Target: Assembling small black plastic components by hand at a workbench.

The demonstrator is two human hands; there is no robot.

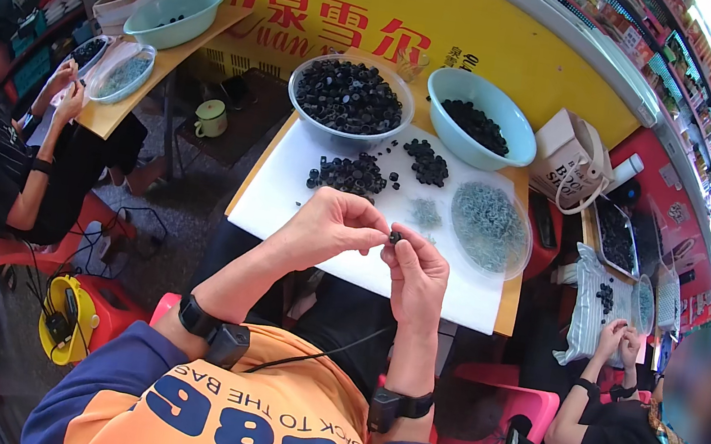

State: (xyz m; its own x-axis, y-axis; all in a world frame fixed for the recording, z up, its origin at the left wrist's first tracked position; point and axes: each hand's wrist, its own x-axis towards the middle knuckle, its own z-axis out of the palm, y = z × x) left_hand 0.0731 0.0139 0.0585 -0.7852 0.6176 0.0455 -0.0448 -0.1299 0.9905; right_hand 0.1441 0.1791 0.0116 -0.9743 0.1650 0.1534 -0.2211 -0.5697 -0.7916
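Over the near part of a white board (285,203), my two hands meet at the fingertips. The thumb and forefinger of my right hand (420,277) pinch a small round black part (395,238). My left hand (327,227) is closed in a pinch right beside that part; whatever lies between its fingertips is too small to make out. Just beyond my hands are a loose pile of black parts (349,174), a smaller black pile (426,163) and a small heap of pale translucent pieces (426,214). A clear tray of similar pale pieces (488,229) sits to the right.
A clear tub (301,117) heaped with black parts and a pale blue basin (472,155) stand at the back. A beige bag (569,157) is at the right. Co-workers sit left (1,154) and right (607,439). A yellow bucket (85,338) and cables are on the floor.
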